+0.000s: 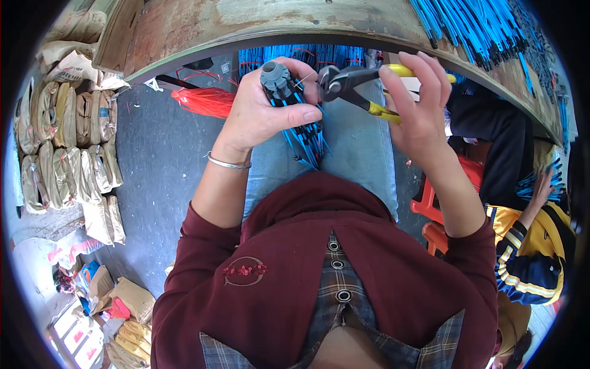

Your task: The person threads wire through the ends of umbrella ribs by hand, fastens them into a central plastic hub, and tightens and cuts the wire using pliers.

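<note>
My left hand (pixel 261 114) is closed round a bundle of blue rods with black fittings (pixel 305 140), gathered under a grey notched round hub (pixel 276 80); it looks like an umbrella frame. The hub points away from me, and the rods run down toward my lap. Pincers (pixel 355 79) with a dark metal head and yellow handles are gripped in my right hand (pixel 421 114). Their jaws are beside the hub, close to my left fingers, where a thin wire (pixel 303 79) shows. Whether the jaws bite on the wire I cannot tell.
A wooden bench (pixel 276 18) curves across the far side, with blue rods (pixel 473 27) on its right. Red plastic strands (pixel 206 101) hang at the left, before stacked wrapped bundles (pixel 67 117). At right sits a person in a yellow-and-navy jacket (pixel 534 246), near a red stool (pixel 433 203).
</note>
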`<state>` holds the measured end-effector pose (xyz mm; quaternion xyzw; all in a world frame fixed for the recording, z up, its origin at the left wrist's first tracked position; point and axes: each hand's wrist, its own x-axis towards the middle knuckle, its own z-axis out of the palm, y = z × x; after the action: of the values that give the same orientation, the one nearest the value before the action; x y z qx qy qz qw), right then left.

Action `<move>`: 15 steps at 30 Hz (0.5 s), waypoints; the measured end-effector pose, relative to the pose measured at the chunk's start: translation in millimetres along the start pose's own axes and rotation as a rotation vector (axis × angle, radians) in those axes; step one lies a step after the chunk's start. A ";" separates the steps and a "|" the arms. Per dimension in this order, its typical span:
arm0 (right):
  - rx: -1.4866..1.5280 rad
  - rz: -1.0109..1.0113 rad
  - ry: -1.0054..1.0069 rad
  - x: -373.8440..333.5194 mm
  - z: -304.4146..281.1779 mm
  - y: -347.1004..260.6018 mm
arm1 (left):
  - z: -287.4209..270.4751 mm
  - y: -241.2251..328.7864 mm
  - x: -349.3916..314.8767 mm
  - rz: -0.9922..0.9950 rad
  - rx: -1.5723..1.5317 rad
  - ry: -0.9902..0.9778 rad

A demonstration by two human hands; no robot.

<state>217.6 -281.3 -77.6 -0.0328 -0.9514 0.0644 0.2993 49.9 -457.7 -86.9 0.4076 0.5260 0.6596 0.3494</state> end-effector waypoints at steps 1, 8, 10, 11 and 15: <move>-0.063 -0.098 0.077 3.2 1.5 3.0 | 0.2 1.3 0.5 -0.001 -0.016 -0.009; -0.197 -0.341 0.202 19.1 -0.2 -3.7 | 0.1 3.2 -2.6 -0.081 0.046 0.045; -0.131 -0.166 0.119 6.7 4.3 -17.5 | 1.7 3.8 -2.3 -0.089 0.041 0.066; -0.100 -0.078 0.075 3.4 4.6 -21.4 | 3.0 3.4 -1.3 -0.072 0.070 0.096; 0.052 -0.003 -0.097 -6.4 -3.0 -20.7 | 4.6 0.8 0.0 -0.032 0.095 0.130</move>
<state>224.1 -302.1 -75.8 -0.0201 -0.9629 0.0902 0.2535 54.0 -456.1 -85.6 0.3716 0.5846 0.6535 0.3052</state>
